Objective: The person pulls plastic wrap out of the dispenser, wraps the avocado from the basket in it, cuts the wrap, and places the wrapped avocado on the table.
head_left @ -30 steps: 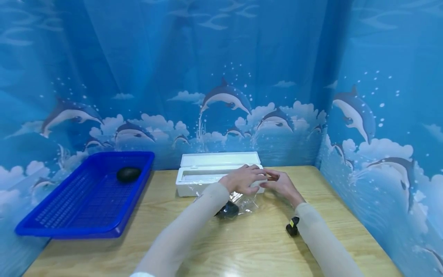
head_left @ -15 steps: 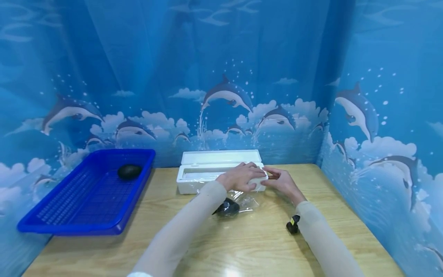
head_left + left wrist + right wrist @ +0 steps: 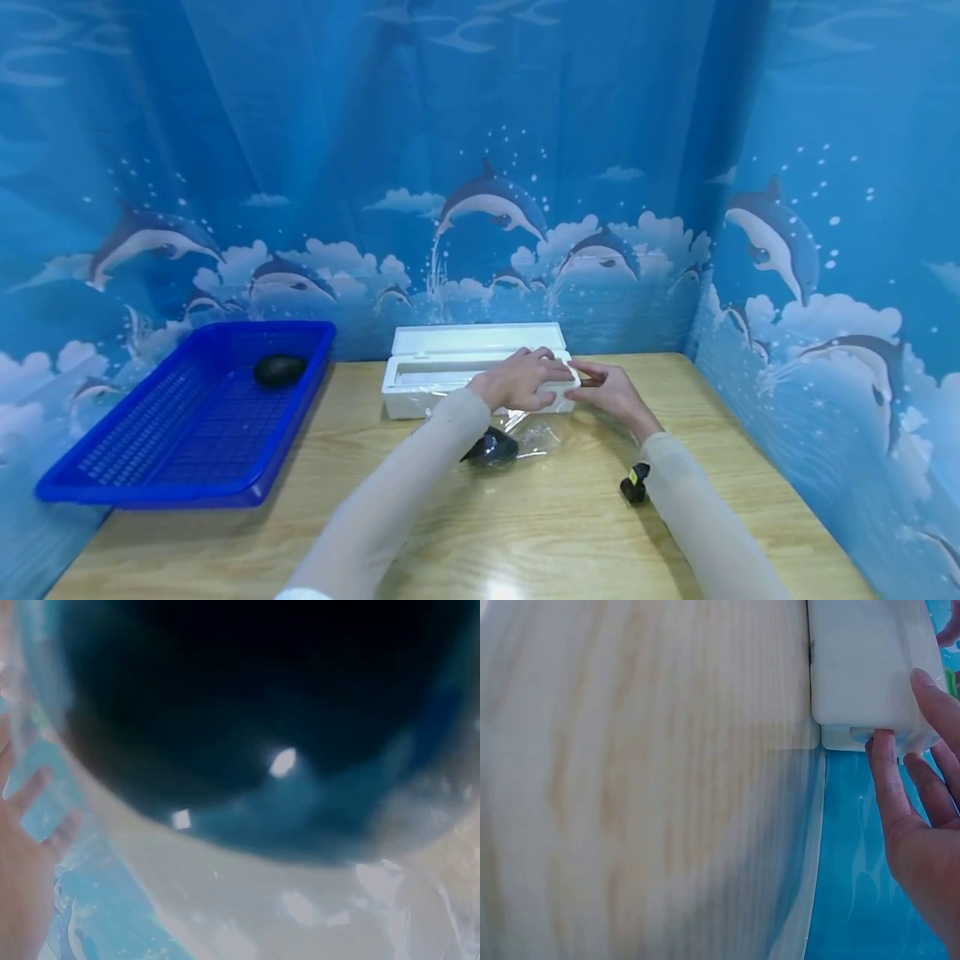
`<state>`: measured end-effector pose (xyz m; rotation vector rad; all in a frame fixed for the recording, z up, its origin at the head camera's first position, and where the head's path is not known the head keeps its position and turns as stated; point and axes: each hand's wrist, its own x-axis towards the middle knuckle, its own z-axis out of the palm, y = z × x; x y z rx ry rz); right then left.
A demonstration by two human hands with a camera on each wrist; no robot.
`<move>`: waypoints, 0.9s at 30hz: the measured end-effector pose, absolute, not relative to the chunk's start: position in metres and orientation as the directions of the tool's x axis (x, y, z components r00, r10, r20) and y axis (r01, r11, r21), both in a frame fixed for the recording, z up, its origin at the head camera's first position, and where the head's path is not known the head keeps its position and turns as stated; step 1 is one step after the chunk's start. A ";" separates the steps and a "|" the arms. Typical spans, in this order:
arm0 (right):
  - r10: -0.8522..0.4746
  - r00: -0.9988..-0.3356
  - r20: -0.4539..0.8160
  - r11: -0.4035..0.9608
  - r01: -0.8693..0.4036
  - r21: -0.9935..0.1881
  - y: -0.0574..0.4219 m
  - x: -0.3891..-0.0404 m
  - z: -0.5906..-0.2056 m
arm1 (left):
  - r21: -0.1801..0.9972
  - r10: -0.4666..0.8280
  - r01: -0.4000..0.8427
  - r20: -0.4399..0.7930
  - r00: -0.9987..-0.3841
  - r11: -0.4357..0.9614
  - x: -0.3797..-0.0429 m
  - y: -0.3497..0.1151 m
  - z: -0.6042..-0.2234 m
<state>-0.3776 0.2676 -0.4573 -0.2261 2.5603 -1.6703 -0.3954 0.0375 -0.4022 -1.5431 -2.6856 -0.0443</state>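
Observation:
A white cling film box (image 3: 401, 404) stands at the table's back with its lid (image 3: 480, 337) raised. Clear film (image 3: 536, 437) hangs out in front, over a dark avocado (image 3: 498, 448). Close up in the left wrist view, that film-covered avocado (image 3: 262, 735) fills most of the picture. My left hand (image 3: 521, 383) reaches over the box's right part, fingers extended across the top and thumb lower in front. At the box's right end, my right hand (image 3: 611, 394) grips the corner; in the right wrist view its fingertips (image 3: 883, 742) meet the white end.
A blue plastic basket (image 3: 251, 492) stands on the left with another avocado (image 3: 280, 371) inside. Dolphin-printed curtains (image 3: 360, 167) close off the back and right sides. A small black device (image 3: 633, 485) sits at the right wrist, above the wooden table (image 3: 570, 533).
Both hands stay at the box's right end, with the left fingers only slightly shifted. The avocado under the film holds its place. The head view has tilted a little.

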 end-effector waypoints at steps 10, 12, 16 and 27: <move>-0.156 -0.988 0.015 0.420 -0.080 -0.904 0.266 -0.374 -0.450 | -0.008 0.859 0.862 0.088 -0.504 0.507 -0.394 0.035 -0.404; -0.156 -0.988 0.019 0.420 -0.084 -0.904 0.266 -0.374 -0.450 | -0.006 0.859 0.863 0.094 -0.503 0.506 -0.394 0.034 -0.405; -0.145 -0.989 0.023 0.432 -0.084 -0.898 0.268 -0.378 -0.455 | 0.000 0.862 0.867 0.112 -0.495 0.498 -0.396 0.034 -0.408; -0.139 -0.990 0.009 0.433 -0.069 -0.899 0.270 -0.381 -0.458 | -0.014 0.856 0.866 0.156 -0.493 0.501 -0.397 0.033 -0.413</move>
